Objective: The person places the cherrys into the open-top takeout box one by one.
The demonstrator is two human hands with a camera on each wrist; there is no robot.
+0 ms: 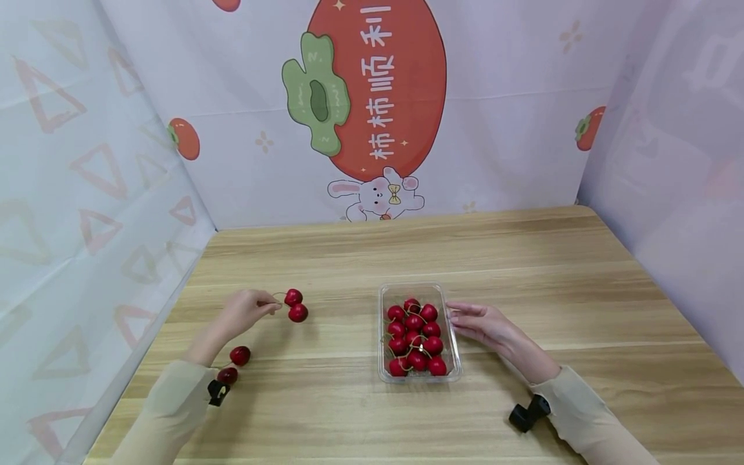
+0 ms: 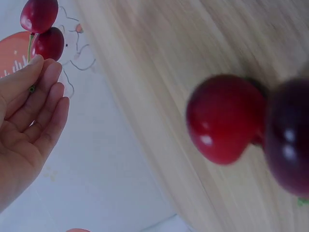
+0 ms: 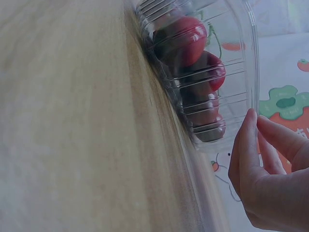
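In the head view my left hand [image 1: 247, 312] pinches the green stems of a pair of red cherries [image 1: 298, 313] between thumb and fingertips. The same held cherries [image 2: 48, 43] appear at the top left of the left wrist view, with the left hand [image 2: 29, 111] below them. My right hand [image 1: 482, 328] touches the right rim of a clear plastic box [image 1: 380, 336] with fairly straight fingers. Several red cherries with stems [image 1: 414, 323] lie inside the box. Close up, the right hand's [image 3: 270, 164] fingertips meet the rim of the box.
Another pair of cherries [image 1: 239, 355] lies on the wooden table [image 1: 325, 413] beside my left wrist. Printed cloth [image 1: 232, 174] hangs behind the table and along both sides. A black wrist device [image 1: 529, 413] sits at my right sleeve.
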